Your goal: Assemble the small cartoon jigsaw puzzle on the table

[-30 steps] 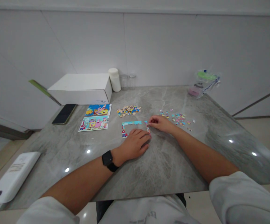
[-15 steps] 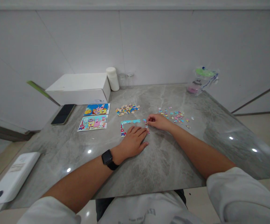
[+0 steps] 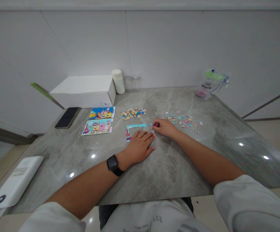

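I am wearing a black watch and whitish sleeves, my table is showing veined grey, my puzzle is running turquoise along the top, the box is showing plain white

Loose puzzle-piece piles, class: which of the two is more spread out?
The pile on the right, beyond the right hand: several pieces lie scattered apart. The other pile, nearer the white box, is heaped close together.
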Motion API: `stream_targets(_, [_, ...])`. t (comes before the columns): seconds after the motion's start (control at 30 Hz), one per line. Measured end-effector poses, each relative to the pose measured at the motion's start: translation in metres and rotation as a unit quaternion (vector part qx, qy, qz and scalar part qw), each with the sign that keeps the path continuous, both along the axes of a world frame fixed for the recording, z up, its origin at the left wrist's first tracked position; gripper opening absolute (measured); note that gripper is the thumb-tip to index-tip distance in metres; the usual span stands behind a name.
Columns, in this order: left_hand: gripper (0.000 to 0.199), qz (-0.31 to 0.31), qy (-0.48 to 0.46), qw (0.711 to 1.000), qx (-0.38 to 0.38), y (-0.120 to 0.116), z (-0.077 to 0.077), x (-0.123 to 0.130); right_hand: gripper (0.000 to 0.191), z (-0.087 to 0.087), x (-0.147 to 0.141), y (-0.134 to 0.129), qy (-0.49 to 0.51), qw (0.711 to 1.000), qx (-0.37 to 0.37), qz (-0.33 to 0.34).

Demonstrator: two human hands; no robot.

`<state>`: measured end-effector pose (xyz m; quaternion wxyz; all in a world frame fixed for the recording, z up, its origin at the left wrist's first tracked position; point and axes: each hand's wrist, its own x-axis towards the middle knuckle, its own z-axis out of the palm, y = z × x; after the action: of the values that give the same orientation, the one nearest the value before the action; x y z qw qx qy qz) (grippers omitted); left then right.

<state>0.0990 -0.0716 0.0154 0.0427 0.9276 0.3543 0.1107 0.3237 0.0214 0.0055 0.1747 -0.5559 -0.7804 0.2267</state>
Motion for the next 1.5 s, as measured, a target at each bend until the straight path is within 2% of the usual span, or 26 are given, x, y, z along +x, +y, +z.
stream_targets(0.4, [0.054,0.001,0.005,1.000,-0.003,-0.001,0.000,0.000,0.004,0.000,0.001,-0.002,0.023,1.000,0.017,-0.005])
stream_targets(0.53, [0.054,0.002,0.007,1.000,-0.007,-0.001,0.000,0.000,0.014,-0.001,0.004,0.000,0.041,0.994,0.103,-0.009])
stream_targets(0.67, [0.055,0.003,0.010,1.000,-0.013,-0.001,0.002,0.000,0.025,-0.004,0.006,0.001,0.006,0.986,0.160,0.040])
stream_targets(0.8, [0.055,0.005,0.009,1.000,-0.016,-0.001,0.003,0.001,0.029,-0.008,0.004,0.004,-0.037,0.984,0.157,0.076])
stream_targets(0.97, [0.055,0.001,0.012,1.000,-0.010,-0.001,0.002,0.001,0.028,-0.010,0.006,0.009,-0.073,0.981,0.159,0.083])
stream_targets(1.3, [0.055,0.004,0.013,1.000,-0.004,-0.002,0.001,0.001,0.027,-0.005,0.010,0.011,-0.122,0.971,0.164,0.121])
stream_targets(1.5, [0.055,0.002,0.012,1.000,-0.008,-0.001,0.002,0.001,0.027,-0.001,0.009,0.009,-0.130,0.971,0.159,0.120])
